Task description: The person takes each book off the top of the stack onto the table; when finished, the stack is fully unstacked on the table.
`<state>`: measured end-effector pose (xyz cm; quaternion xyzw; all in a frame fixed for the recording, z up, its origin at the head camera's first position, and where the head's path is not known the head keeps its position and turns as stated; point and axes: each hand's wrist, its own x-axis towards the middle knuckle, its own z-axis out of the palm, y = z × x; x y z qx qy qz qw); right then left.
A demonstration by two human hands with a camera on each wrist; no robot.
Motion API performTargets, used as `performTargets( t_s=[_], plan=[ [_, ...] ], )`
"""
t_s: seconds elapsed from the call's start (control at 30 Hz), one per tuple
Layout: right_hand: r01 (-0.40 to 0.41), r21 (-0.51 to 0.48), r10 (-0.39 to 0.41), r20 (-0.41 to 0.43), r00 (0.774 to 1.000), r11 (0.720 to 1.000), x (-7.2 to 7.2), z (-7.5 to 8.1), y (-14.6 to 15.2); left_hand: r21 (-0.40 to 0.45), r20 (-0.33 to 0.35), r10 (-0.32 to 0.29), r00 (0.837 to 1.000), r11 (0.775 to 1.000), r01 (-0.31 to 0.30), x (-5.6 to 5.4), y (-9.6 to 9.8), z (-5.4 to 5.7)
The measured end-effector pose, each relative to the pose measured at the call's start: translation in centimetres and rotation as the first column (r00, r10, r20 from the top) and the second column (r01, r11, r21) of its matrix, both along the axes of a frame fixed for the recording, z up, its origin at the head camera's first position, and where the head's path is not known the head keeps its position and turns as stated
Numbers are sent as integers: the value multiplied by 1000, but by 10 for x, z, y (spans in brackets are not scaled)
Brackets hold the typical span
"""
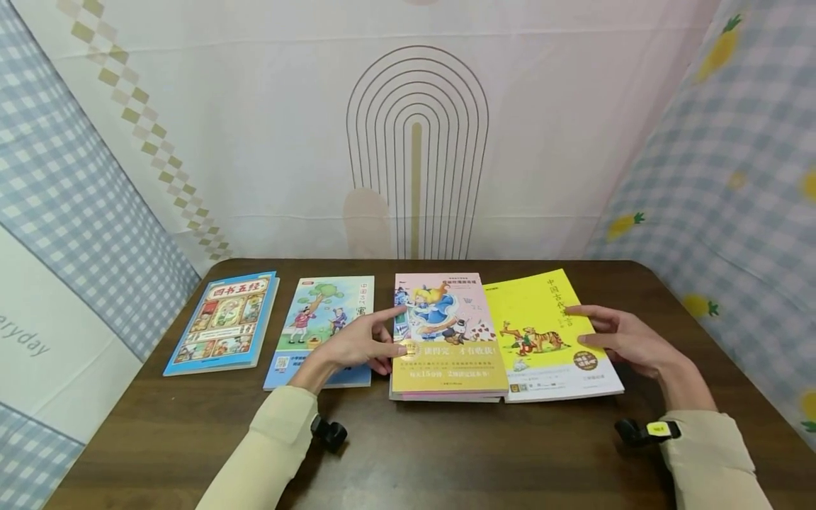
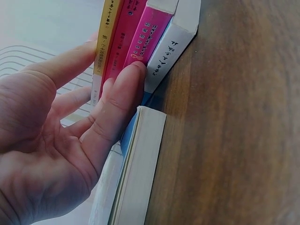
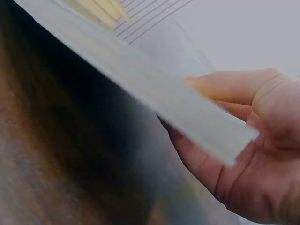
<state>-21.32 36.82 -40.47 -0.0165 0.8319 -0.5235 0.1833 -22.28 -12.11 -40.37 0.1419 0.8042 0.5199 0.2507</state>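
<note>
My left hand (image 1: 363, 341) is at the left side of a book stack (image 1: 443, 375), thumb and index at the edge of its pink-and-yellow top cover. In the left wrist view, fingertips press on the spines (image 2: 152, 35), which run yellow, red, magenta and white. Right of the stack lies a yellow storybook (image 1: 535, 333) with a tiger picture, its left edge overlapped by the stack. My right hand (image 1: 621, 343) pinches that book's right edge, thumb on the cover and fingers beneath. In the right wrist view the page edge (image 3: 154, 86) is raised over dark shadow.
Under my left forearm lies a light-blue-and-green fable book (image 1: 319, 319), partly covered by the hand. A blue-framed book (image 1: 223, 322) is farther left. All rest on a dark wooden table (image 1: 484, 460), with a patterned cloth (image 1: 287, 142) behind and checked cloths on both sides.
</note>
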Motion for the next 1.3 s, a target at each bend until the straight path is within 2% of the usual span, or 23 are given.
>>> performTargets(
  t_s=[0.2, 0.37, 0.57, 0.73, 0.8, 0.83, 0.87, 0.93, 1.0, 1.03, 1.1, 1.17, 1.3],
  plan=[
    [-22, 93, 25, -25, 999, 995, -2, -4, -9, 8, -4, -5, 1000, 1000, 5, 1, -1, 1],
    [-46, 194, 63, -85, 994, 980, -1, 0, -11, 18, 7, -4, 1000, 1000, 4, 0, -2, 1],
    [-38, 370, 99, -149, 984, 928, 1, 9, -19, 9, 0, -6, 1000, 1000, 6, 0, -2, 2],
    [-13, 533, 146, -208, 967, 846, 3, 20, -32, 1, 2, -4, 1000, 1000, 4, 0, -2, 2],
    [24, 551, 148, -267, 952, 834, 5, 26, -40, 2, 5, -4, 1000, 1000, 4, 0, -2, 3],
    [45, 535, 142, -304, 942, 843, 6, 29, -46, 2, 4, -5, 1000, 1000, 5, 0, -2, 3],
    [57, 497, 132, -337, 932, 866, 7, 32, -52, 3, 4, -6, 1000, 1000, 6, 0, -2, 3],
    [49, 375, 104, -375, 921, 926, 8, 36, -67, 2, 3, -7, 1000, 1000, 7, 0, -2, 2],
    [-1, 243, 91, -359, 929, 970, 7, 37, -83, 2, 1, -8, 1000, 1000, 8, 0, -2, 2],
    [-27, 192, 91, -332, 939, 981, 6, 35, -91, 4, 1, -9, 1000, 1000, 9, 0, -2, 2],
    [-82, 105, 106, -252, 962, 991, 1, 30, -106, 11, 1, -10, 1000, 1000, 10, 0, -2, 1],
    [-110, 68, 120, -177, 977, 992, -5, 23, -119, 22, 2, -14, 1000, 1000, 14, 1, -1, 1],
    [-119, 16, 120, -98, 988, 993, -15, 10, -134, 33, 4, -16, 1000, 999, 16, 1, -1, 0]
  ],
)
